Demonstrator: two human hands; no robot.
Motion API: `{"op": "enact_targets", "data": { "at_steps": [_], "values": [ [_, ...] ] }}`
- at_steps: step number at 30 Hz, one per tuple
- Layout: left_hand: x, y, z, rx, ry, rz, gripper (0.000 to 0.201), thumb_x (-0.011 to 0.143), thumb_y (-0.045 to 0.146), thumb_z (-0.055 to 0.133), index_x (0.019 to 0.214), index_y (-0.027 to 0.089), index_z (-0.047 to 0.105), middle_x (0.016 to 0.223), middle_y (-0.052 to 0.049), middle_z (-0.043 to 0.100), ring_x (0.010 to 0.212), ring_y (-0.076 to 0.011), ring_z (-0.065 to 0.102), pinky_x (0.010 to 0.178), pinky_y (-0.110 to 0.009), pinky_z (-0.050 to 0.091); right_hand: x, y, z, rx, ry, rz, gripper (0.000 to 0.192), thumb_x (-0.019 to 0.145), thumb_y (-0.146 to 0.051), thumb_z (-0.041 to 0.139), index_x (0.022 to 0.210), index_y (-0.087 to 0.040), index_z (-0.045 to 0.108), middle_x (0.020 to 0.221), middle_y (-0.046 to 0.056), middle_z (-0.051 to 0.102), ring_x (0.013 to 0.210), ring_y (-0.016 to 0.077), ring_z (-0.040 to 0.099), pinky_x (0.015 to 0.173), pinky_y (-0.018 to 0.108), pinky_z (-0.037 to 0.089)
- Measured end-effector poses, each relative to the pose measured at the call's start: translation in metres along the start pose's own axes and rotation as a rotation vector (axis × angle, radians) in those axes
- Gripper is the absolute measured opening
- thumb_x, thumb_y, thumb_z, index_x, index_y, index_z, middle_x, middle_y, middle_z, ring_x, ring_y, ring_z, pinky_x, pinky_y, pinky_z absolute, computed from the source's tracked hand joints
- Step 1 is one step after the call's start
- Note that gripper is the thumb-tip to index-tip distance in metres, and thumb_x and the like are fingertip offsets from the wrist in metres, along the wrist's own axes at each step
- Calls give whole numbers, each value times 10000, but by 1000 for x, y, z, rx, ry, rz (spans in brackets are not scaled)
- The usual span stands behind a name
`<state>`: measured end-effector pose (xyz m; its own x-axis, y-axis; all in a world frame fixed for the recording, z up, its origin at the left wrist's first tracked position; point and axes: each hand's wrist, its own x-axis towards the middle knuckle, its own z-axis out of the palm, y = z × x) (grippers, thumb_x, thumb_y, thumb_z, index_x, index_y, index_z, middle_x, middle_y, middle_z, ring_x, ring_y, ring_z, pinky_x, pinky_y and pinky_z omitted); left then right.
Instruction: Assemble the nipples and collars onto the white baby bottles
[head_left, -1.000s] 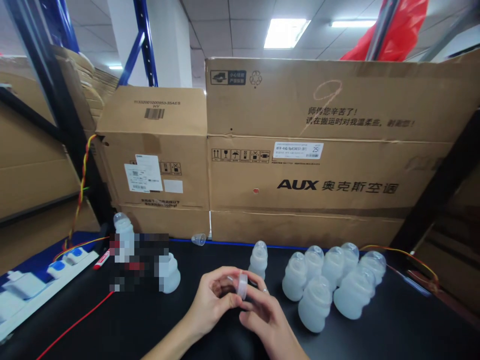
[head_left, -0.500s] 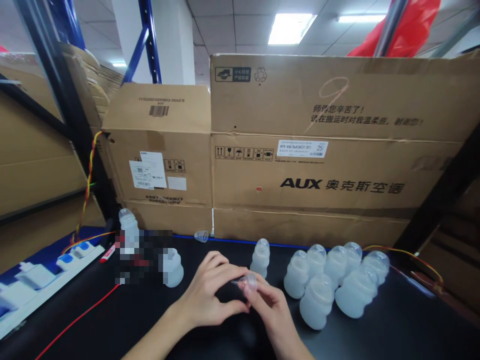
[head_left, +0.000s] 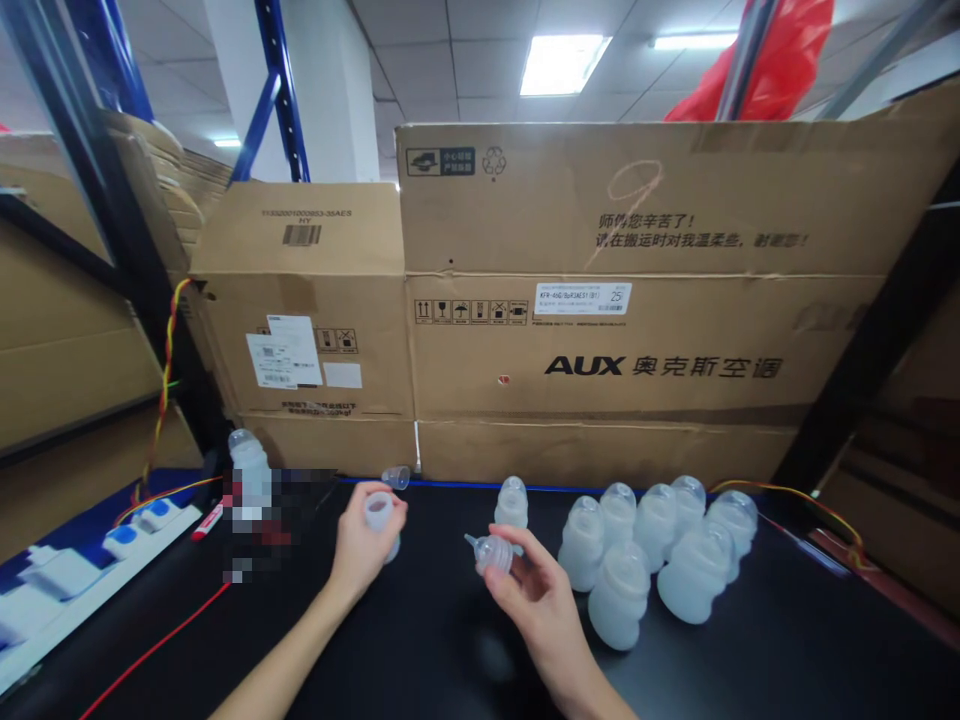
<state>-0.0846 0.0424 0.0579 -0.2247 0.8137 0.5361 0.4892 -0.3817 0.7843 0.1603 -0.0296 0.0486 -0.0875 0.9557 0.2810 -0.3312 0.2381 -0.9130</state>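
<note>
A black tabletop [head_left: 420,640] carries a cluster of capped translucent bottles [head_left: 660,560] at right and a lone bottle [head_left: 511,502] near the middle. A small clear cap [head_left: 396,477] lies by the cardboard boxes [head_left: 600,400] standing along its far edge. A red wire [head_left: 150,650] trails across its left side, near a red marker [head_left: 205,520].

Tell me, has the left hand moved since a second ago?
Yes. The left hand has left the right hand and swung leftward to a bottle, toward the marker.
</note>
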Motion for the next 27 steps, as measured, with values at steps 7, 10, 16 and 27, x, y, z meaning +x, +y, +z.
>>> {"op": "enact_targets", "data": {
  "at_steps": [7, 10, 16, 27],
  "values": [
    [-64, 49, 41, -373, -641, -49, 326, 745, 368, 802, 914, 176, 600, 755, 8, 648, 624, -111, 570, 572, -195, 433, -5, 0, -1, -186, -56, -61, 412, 829, -439, 845, 1132, -227, 663, 1153, 65, 715, 1114, 219, 666, 1034, 341, 519],
    [-78, 52, 48, -490, -728, -95, 401, 718, 284, 811, 1037, 167, 599, 847, -7, 653, 702, -121, 577, 639, -210, 456, -10, -8, 0, -364, -145, -108, 393, 888, -404, 781, 1237, -250, 688, 1189, 68, 689, 1137, 223, 648, 1044, 355, 514],
    [-75, 47, 48, -489, -887, -98, 289, 627, 166, 798, 840, 162, 604, 754, 25, 583, 666, -97, 477, 580, -202, 382, -8, -23, 6, -585, -195, -170, 335, 911, -354, 719, 1220, -225, 718, 1132, 86, 679, 1100, 242, 633, 1016, 383, 519],
    [-66, 47, 36, -507, -1030, -161, 504, 546, 129, 674, 1045, 184, 647, 773, 52, 565, 654, -92, 461, 554, -188, 347, -12, -28, -5, -405, -317, -162, 426, 933, -390, 723, 1334, -257, 673, 1312, 86, 687, 1253, 261, 630, 1134, 412, 457]
  ]
}}
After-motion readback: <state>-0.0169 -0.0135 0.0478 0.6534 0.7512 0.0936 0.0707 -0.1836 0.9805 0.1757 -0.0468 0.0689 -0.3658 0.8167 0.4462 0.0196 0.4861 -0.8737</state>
